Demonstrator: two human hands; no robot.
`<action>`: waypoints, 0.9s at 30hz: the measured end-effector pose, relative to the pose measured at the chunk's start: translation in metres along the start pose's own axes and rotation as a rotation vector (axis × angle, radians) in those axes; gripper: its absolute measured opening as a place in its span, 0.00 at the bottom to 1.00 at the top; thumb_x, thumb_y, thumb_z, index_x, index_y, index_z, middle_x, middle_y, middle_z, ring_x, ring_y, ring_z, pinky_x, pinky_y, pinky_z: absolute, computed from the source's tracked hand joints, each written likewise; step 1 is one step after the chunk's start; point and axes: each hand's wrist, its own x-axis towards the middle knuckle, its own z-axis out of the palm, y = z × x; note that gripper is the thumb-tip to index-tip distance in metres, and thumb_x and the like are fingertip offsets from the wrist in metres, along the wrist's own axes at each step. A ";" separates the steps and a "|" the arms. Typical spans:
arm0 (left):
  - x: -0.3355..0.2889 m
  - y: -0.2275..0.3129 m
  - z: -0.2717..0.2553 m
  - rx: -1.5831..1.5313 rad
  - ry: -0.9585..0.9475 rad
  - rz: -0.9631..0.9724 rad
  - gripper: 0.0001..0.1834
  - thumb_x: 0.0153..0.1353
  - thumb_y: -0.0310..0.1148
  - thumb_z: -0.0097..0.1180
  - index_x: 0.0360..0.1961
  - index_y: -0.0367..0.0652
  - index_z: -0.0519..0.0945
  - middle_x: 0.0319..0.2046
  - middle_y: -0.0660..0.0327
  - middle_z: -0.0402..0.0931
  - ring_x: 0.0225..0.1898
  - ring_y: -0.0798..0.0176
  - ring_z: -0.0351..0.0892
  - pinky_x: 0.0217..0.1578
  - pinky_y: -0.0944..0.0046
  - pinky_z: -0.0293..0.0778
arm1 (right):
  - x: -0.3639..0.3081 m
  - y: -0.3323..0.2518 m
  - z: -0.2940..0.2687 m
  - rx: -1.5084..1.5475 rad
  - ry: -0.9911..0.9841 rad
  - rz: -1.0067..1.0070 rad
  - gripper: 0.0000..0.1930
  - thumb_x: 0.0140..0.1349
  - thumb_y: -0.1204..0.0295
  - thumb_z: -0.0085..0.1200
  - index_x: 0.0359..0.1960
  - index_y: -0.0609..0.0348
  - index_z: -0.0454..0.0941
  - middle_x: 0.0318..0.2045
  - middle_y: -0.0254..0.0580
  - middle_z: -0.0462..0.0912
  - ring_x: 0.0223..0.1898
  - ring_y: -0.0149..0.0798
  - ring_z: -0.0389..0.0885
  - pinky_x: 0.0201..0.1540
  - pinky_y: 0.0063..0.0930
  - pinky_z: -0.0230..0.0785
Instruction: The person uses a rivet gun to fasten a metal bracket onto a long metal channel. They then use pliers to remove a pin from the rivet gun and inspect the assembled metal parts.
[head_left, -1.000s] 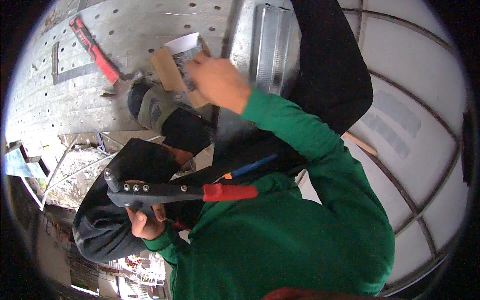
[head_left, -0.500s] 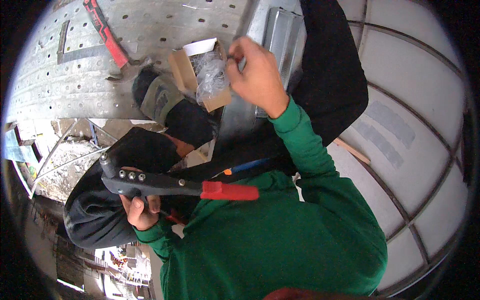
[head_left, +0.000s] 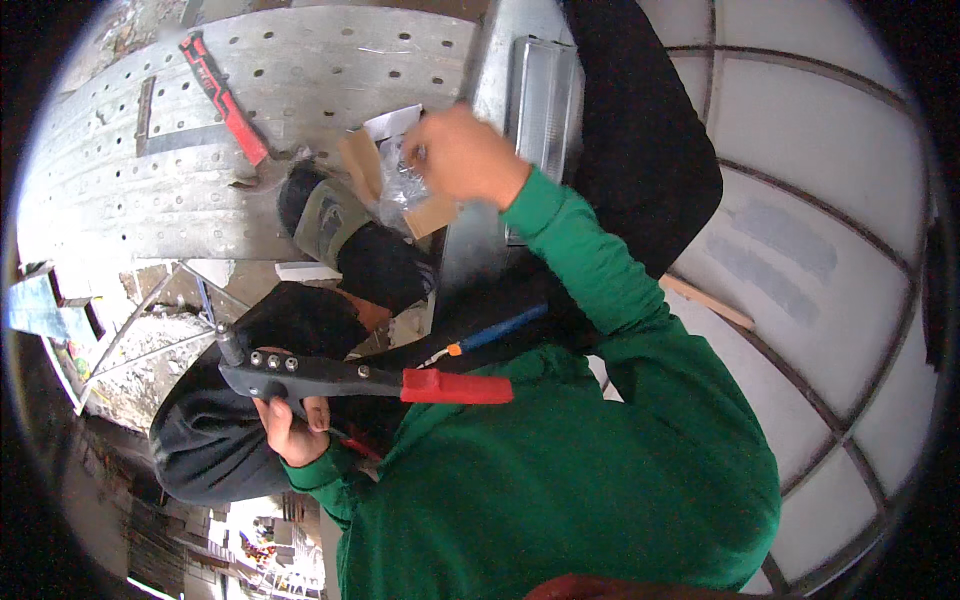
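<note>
Perforated metal decking point(head_left: 350, 70) on left side, pale panels point(head_left: 820, 120) on right. Near the lap, left hand point(head_left: 292, 435) wrapped around lower handle of black hand riveter point(head_left: 330, 378), with upper red grip point(head_left: 455, 386) pointing to the right, well apart from the lower handle. Right hand point(head_left: 465, 155) at opened cardboard box point(head_left: 362, 165), fingers curled near clear plastic bag point(head_left: 400, 190); because of blur, impossible to tell if grasping anything. Ribbed silvery piece point(head_left: 545, 105) just beyond. Judging from this view: box already opened, handles not yet squeezed together; no finished joint visible, remaining amount unclear.
</note>
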 end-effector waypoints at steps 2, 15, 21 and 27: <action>-0.010 0.003 0.011 0.067 0.113 -0.032 0.28 0.69 0.55 0.44 0.57 0.41 0.68 0.16 0.66 0.66 0.07 0.74 0.54 0.08 0.75 0.52 | 0.031 0.006 -0.017 0.066 0.235 0.030 0.08 0.55 0.68 0.53 0.29 0.58 0.82 0.29 0.51 0.83 0.32 0.56 0.82 0.37 0.47 0.76; -0.010 0.033 0.082 0.165 0.044 0.099 0.27 0.65 0.43 0.58 0.58 0.39 0.69 0.29 0.67 0.74 0.14 0.78 0.62 0.11 0.76 0.57 | 0.162 0.035 0.067 -0.050 0.415 -0.116 0.11 0.59 0.71 0.47 0.38 0.59 0.81 0.38 0.54 0.81 0.37 0.56 0.82 0.40 0.50 0.76; -0.019 0.041 0.090 0.202 -0.029 0.161 0.30 0.64 0.46 0.60 0.60 0.39 0.68 0.28 0.69 0.72 0.13 0.78 0.61 0.11 0.76 0.56 | 0.160 0.024 0.066 -0.276 0.392 -0.144 0.09 0.58 0.73 0.49 0.34 0.65 0.80 0.36 0.54 0.81 0.34 0.53 0.85 0.35 0.42 0.79; -0.021 0.036 0.095 0.250 -0.083 0.167 0.33 0.65 0.47 0.56 0.65 0.42 0.62 0.35 0.64 0.74 0.14 0.75 0.63 0.09 0.75 0.55 | 0.155 0.037 0.064 -0.238 0.397 -0.091 0.08 0.56 0.74 0.50 0.34 0.66 0.77 0.37 0.57 0.81 0.37 0.56 0.83 0.38 0.45 0.79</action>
